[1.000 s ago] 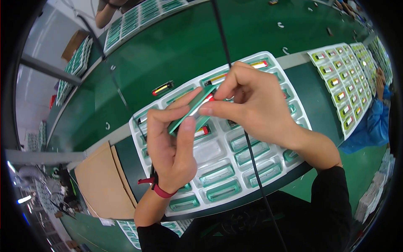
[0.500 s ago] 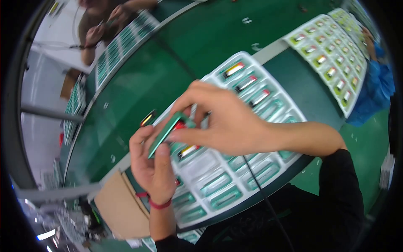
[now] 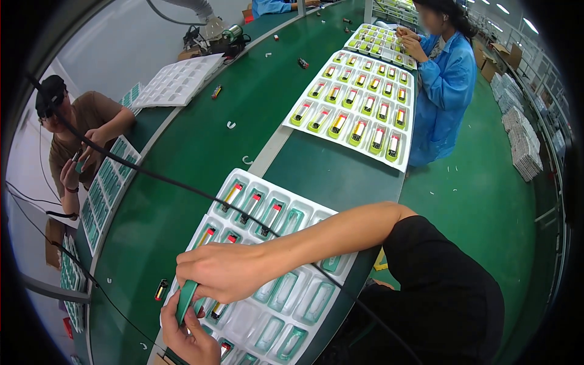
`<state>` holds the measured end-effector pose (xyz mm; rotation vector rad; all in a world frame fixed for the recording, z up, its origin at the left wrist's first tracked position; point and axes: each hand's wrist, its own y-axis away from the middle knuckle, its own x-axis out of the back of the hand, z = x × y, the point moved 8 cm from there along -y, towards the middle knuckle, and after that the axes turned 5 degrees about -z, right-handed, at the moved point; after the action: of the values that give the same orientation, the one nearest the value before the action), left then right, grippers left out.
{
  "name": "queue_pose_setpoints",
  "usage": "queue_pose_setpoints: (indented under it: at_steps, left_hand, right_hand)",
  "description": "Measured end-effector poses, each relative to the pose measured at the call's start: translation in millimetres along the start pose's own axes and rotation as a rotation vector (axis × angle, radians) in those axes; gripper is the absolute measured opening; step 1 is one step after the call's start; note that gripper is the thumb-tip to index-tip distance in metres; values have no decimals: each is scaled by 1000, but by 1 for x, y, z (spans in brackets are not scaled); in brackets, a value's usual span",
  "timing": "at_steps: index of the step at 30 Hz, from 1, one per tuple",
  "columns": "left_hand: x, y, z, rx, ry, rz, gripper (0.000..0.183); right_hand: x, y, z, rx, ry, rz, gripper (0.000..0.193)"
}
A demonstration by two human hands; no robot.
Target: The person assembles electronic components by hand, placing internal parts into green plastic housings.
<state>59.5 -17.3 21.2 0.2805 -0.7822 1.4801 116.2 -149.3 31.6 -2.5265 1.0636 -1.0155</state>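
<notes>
Between both hands, at the lower left, is a small green plastic housing point(image 3: 186, 302), long and narrow. My left hand point(image 3: 188, 333) grips it from below with thumb and fingers. My right hand point(image 3: 222, 271) reaches across from the right, its fingers closed on the upper end; its fingertips are partly hidden. Beneath the hands lies a white moulded tray point(image 3: 240, 322) with rows of pockets. Several pockets hold battery-like pieces point(image 3: 250, 208) with red ends in green housings; others hold green housings point(image 3: 316, 301) without such a piece.
A loose battery-like piece point(image 3: 160, 290) lies on the green conveyor belt point(image 3: 182, 152) beside the tray. Farther along stands another filled white tray point(image 3: 353, 97), next to a person in a blue coat point(image 3: 447, 85). Across the belt another person point(image 3: 91, 121) works. A black cable point(image 3: 170, 179) crosses the view.
The view has swung up and to the right, so my hands now appear lower and farther left. Both hands still hold the green housing, now turned more upright.
</notes>
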Motion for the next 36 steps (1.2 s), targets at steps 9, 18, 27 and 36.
queue_pose_setpoints:
  at_steps: [9,18,27,36]
  left_hand:
    - [12,-2,-1,36,116,20,29]
    - [11,-2,44,-104,-148,-136,30]
    - [16,-1,28,-512,17,230,58]
    - [27,24,22,-579,267,214,48]
  right_hand:
    - [10,-5,-10,70,-3,-14,24]
    - [-4,3,-17,42,123,-248,23]
    - [19,20,-69,552,708,324,30]
    - [4,39,-89,719,602,342,35]
